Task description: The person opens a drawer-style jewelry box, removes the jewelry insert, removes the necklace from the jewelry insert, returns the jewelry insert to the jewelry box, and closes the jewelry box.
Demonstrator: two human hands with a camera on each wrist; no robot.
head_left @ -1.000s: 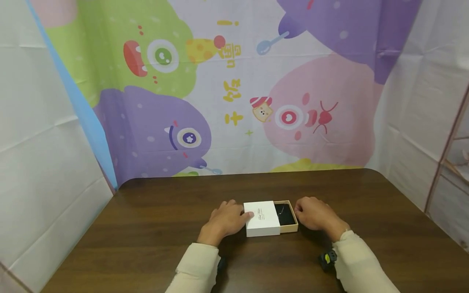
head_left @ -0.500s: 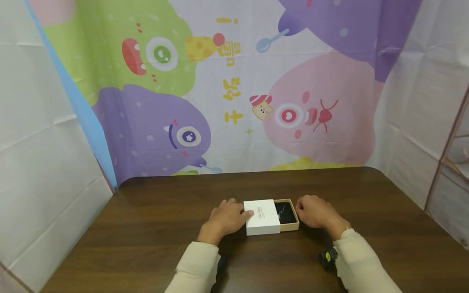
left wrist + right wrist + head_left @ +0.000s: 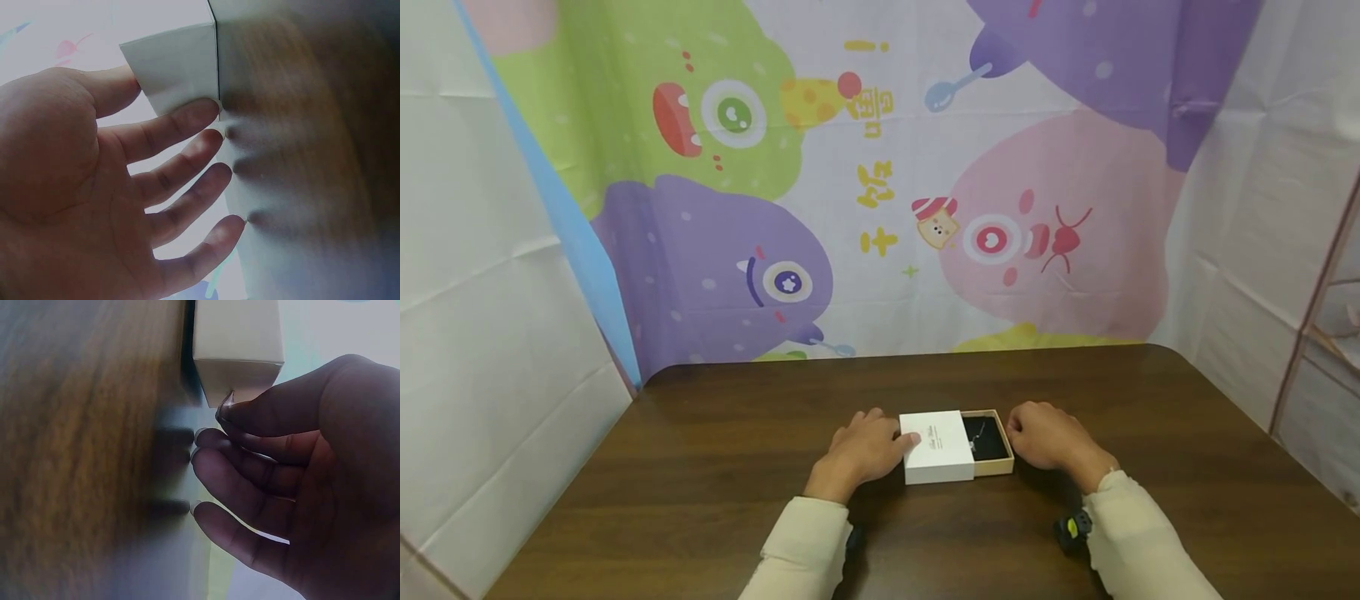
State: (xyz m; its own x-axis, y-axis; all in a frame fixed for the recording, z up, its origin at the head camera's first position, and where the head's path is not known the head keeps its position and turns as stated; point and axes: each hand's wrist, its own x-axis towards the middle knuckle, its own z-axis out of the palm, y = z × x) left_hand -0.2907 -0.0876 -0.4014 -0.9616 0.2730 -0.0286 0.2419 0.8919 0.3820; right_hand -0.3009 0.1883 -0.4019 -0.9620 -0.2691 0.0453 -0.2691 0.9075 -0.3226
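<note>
Drawer [image 3: 994, 469] beside the right hand [image 3: 1051, 437], which pinches its tab [image 3: 229, 400], holds a chain [image 3: 977, 433] on black padding [image 3: 992, 447]; left hand [image 3: 862, 447] grips the white sleeve [image 3: 942, 454].

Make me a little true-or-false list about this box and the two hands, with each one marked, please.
1. The drawer sticks partly out of the white cover. True.
2. The left hand has its thumb on the cover. True.
3. The right hand lies on top of the cover. False: it is at the drawer's outer end, where its thumb and a finger come together.
4. A black insert sits in the drawer. True.
5. The table is pale and white. False: it is dark brown, with a wood-like grain.
</note>
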